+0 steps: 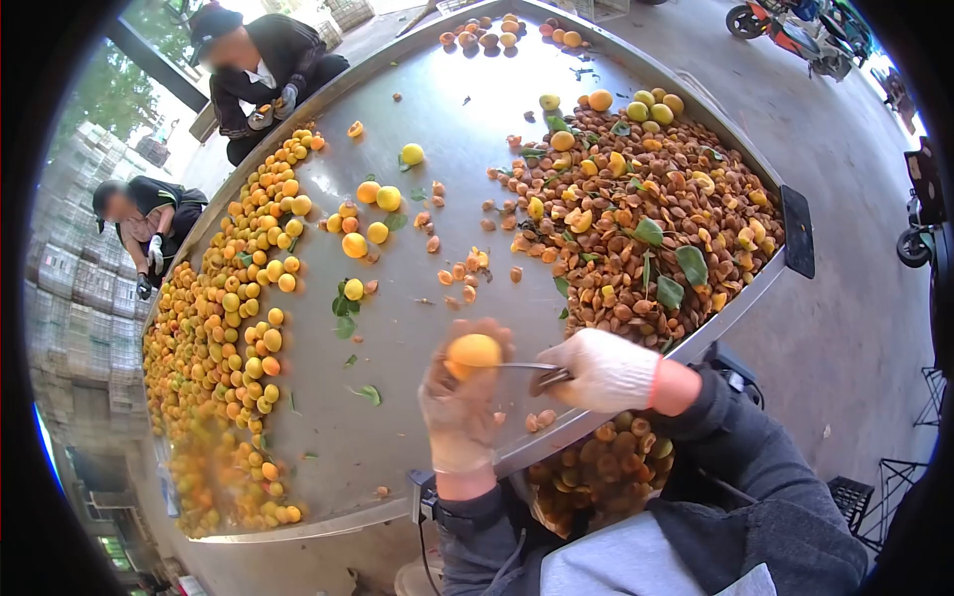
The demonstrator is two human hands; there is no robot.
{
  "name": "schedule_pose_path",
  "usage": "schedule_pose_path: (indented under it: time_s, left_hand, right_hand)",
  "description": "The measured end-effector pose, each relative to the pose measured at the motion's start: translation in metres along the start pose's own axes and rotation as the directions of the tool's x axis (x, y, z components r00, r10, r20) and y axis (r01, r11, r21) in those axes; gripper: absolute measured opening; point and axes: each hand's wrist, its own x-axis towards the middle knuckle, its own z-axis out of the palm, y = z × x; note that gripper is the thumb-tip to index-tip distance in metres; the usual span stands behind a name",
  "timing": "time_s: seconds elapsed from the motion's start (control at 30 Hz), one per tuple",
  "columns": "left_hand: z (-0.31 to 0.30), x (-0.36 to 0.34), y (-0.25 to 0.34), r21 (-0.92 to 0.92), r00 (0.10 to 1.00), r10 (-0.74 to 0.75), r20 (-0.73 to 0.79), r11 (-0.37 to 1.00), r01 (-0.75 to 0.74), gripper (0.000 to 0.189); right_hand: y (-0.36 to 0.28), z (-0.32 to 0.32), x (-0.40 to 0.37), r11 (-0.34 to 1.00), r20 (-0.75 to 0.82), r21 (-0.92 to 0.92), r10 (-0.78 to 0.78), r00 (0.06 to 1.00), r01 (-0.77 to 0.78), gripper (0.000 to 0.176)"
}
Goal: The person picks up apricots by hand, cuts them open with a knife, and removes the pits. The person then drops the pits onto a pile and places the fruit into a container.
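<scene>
My left hand (455,415), in a pale glove, is wrapped around a yellow-orange apricot (473,354) above the near part of the metal table (397,437). In a white knit glove, my right hand (608,372) grips a knife (553,373) by its handle. The thin blade points left, its tip right at the apricot's side. Just past my right hand spreads a heap of brown apricot pits (616,260) mixed with leaves and fruit scraps. Below it, between my arms, a container holds pitted-looking apricots (602,467).
Many whole apricots (224,328) line the table's left side. Several loose apricots (356,244), pits and leaves lie mid-table. A dark flat object (797,231) sits on the right rim. Two people (263,74) work along the far left edge. Motorbikes (800,35) stand beyond.
</scene>
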Motion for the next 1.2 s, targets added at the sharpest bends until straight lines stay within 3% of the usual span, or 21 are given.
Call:
schedule_pose_path:
  time_s: [0.03, 0.07, 0.1, 0.13, 0.17, 0.2, 0.23, 0.3, 0.33, 0.37, 0.4, 0.47, 0.53, 0.57, 0.6, 0.63, 0.7, 0.73, 0.83, 1.1, 1.2]
  left_hand:
    - [-0.004, 0.003, 0.000, -0.215, 0.997, 0.013, -0.082, 0.976, -0.030, 0.059]
    - [-0.004, 0.004, -0.004, -0.219, 0.996, 0.016, -0.086, 0.975, -0.035, 0.059]
    - [-0.003, 0.002, -0.012, 0.078, 0.992, 0.074, -0.102, 0.995, -0.067, 0.056]
    - [0.001, 0.001, -0.018, 0.371, 0.987, 0.127, -0.094, 0.925, -0.084, 0.054]
    - [0.009, -0.002, -0.021, 0.372, 0.989, 0.119, -0.085, 0.925, -0.079, 0.054]
    - [0.021, -0.006, -0.021, 0.701, 0.958, 0.273, 0.091, 0.666, -0.256, 0.052]
    - [0.029, -0.008, -0.022, 0.869, 0.888, 0.338, 0.312, 0.276, -0.410, 0.050]
    - [0.026, -0.008, -0.031, 0.809, 0.894, 0.349, 0.282, 0.415, -0.417, 0.045]
    - [0.026, -0.009, -0.029, 0.671, 0.985, 0.173, 0.002, 0.730, -0.130, 0.044]
    - [0.024, -0.009, -0.025, 0.392, 0.973, -0.091, -0.213, 0.904, 0.171, 0.043]
    - [0.018, -0.008, -0.021, 0.394, 0.972, -0.089, -0.215, 0.903, 0.170, 0.043]
    - [0.002, -0.002, -0.015, -0.154, 0.993, -0.106, 0.055, 0.981, 0.114, 0.045]
    - [-0.003, 0.000, -0.018, -0.238, 0.994, -0.103, 0.046, 0.965, 0.111, 0.049]
    - [-0.005, 0.001, -0.019, -0.327, 0.994, -0.104, 0.042, 0.938, 0.112, 0.053]
    - [-0.006, 0.001, -0.021, -0.326, 0.994, -0.104, 0.040, 0.939, 0.112, 0.053]
    - [-0.007, 0.000, -0.022, -0.277, 0.990, -0.141, -0.008, 0.952, 0.133, 0.053]
    - [-0.006, -0.003, -0.028, -0.233, 0.982, -0.181, -0.056, 0.959, 0.164, 0.054]
    - [-0.003, -0.005, -0.033, -0.184, 0.974, -0.214, -0.070, 0.963, 0.198, 0.053]
    - [0.012, -0.011, -0.046, -0.131, 0.958, -0.278, -0.072, 0.955, 0.267, 0.051]
    - [0.037, -0.015, -0.052, -0.088, 0.921, -0.364, -0.140, 0.931, 0.354, 0.045]
    - [0.039, -0.012, -0.054, 0.059, 0.943, -0.304, -0.131, 0.948, 0.314, 0.042]
  right_hand:
    - [0.000, -0.008, -0.002, 0.974, -0.089, 0.125, -0.181, 0.979, 0.191, 0.017]
    - [-0.003, -0.012, -0.006, 0.951, -0.208, 0.292, -0.043, 0.977, 0.104, 0.015]
    - [-0.008, -0.015, -0.013, 0.888, -0.297, 0.458, 0.115, 0.948, 0.036, 0.012]
    - [-0.016, -0.014, -0.012, 0.881, -0.332, 0.470, 0.120, 0.936, 0.054, 0.020]
    - [-0.015, -0.008, -0.007, 0.879, -0.342, 0.473, 0.127, 0.931, 0.054, 0.020]
    - [-0.010, 0.002, 0.000, 0.949, -0.462, 0.267, -0.029, 0.887, 0.171, 0.025]
    - [-0.003, 0.008, 0.006, 0.965, -0.538, 0.036, -0.200, 0.819, 0.259, 0.030]
    - [0.007, 0.005, 0.007, 0.952, -0.524, 0.052, -0.232, 0.820, 0.302, 0.031]
    - [0.004, -0.002, 0.004, 0.920, -0.399, 0.352, -0.016, 0.917, 0.170, 0.030]
    - [0.000, -0.009, 0.002, 0.796, -0.205, 0.605, 0.160, 0.966, -0.003, 0.030]
    - [-0.008, -0.019, -0.003, 0.693, -0.144, 0.717, 0.243, 0.959, -0.068, 0.028]
    - [-0.002, -0.020, -0.001, 0.695, -0.096, 0.713, 0.231, 0.968, -0.095, 0.026]
    - [0.013, -0.013, 0.003, 0.707, -0.039, 0.691, 0.242, 0.969, -0.149, 0.026]
    - [0.043, 0.001, 0.014, 0.921, -0.178, 0.386, 0.030, 0.984, 0.042, 0.025]
    - [0.059, 0.010, 0.020, 0.974, -0.231, 0.013, -0.217, 0.949, 0.226, 0.024]
    - [0.047, 0.006, 0.016, 0.975, -0.228, 0.015, -0.214, 0.950, 0.223, 0.024]
    - [-0.001, -0.013, 0.002, 0.800, -0.402, 0.585, 0.145, 0.904, 0.132, 0.030]
    - [-0.014, -0.021, -0.004, 0.640, -0.459, 0.735, 0.229, 0.858, 0.223, 0.026]
    - [-0.023, -0.011, 0.005, 0.297, -0.726, 0.687, 0.245, 0.642, 0.663, 0.019]
    - [-0.023, 0.004, 0.007, 0.506, -0.777, 0.595, 0.166, 0.607, 0.624, 0.020]
    - [-0.014, 0.011, 0.009, 0.664, -0.850, 0.312, -0.125, 0.512, 0.680, 0.020]
